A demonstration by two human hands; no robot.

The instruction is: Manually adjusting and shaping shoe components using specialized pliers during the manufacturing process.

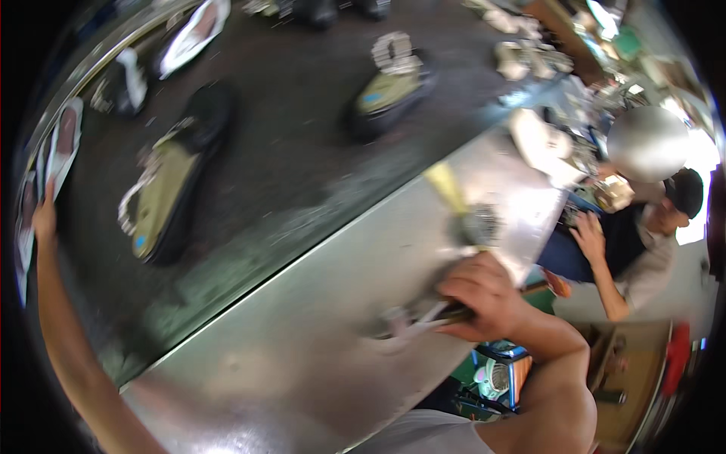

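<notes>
At the far left, my left hand (45, 218) closes its fingers on the lower end of a white-edged shoe (66, 140) with a brown inside. Other pale-edged shoes stand beside it along the rim. Over the metal ledge, my right hand (484, 296) is closed around a blurred tool with a pale, slim end (423, 321); its exact kind cannot be made out. Just beyond that hand lies a brush (482, 224) with grey bristles and a yellow handle. An olive-and-black sandal (166, 193) with a braided strap lies on the dark belt (287, 166), a second sandal (386, 94) farther right.
The shiny metal ledge (302, 363) runs along the belt's near side. Pale shoe-shaped pieces (541, 144) lie at its far end. Across from there, a person (635, 234) in a dark cap works with one hand forward. A cabinet (635, 378) stands at the lower right.
</notes>
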